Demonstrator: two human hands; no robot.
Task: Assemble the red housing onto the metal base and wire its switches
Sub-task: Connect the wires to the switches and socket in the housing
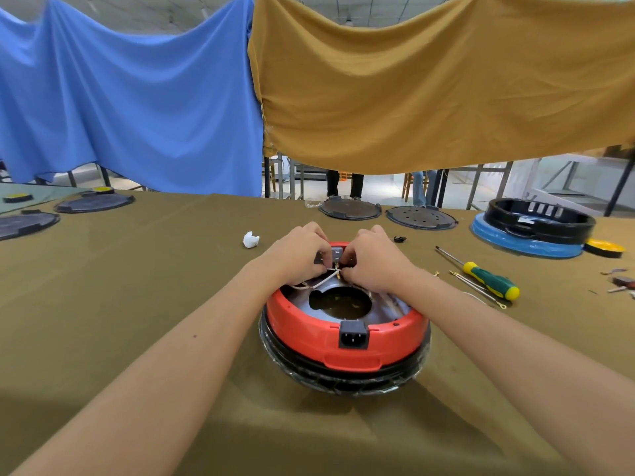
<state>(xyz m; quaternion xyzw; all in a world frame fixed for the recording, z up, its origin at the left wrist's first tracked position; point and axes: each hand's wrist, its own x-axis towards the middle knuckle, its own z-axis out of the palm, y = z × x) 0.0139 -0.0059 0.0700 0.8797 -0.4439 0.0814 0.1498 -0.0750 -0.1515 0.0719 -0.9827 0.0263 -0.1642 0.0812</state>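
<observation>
Pinching white wires [321,281] with left hand [298,254] and right hand [374,260], I work over red housing [347,333], table [137,304] centre; screwdriver [488,277] near right edge.

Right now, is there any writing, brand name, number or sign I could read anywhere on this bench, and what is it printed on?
None can be read.
red housing: no lettering shows.
black power socket: any marking is too small to tell.
screwdriver: green and yellow handle, no legible brand.
black ring on the blue base: pale tabs, no readable text.
dark round plates: no print visible.
</observation>
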